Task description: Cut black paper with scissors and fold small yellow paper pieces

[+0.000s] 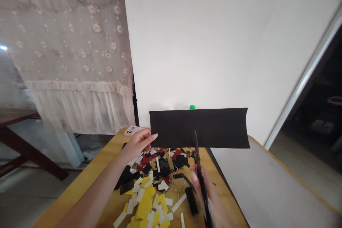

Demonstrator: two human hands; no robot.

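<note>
A wide strip of black paper (176, 128) is held up over the table, its left end pinched between the thumb and fingers of my left hand (143, 139). My right hand (204, 181) grips a pair of dark scissors (198, 158) by the handles. The blades point up and overlap the paper's lower middle in view; whether they touch it I cannot tell. Under both hands lies a pile of cut paper pieces (145, 199) in yellow, white, black, dark red and tan.
The wooden table (77, 199) stands against a white wall (213, 42). A phone in a pink case (130, 130) lies at its far left corner. Behind the paper a green cap (192, 107) shows. A grey-white board (262, 178) covers the right side, and a lace curtain (80, 50) hangs at left.
</note>
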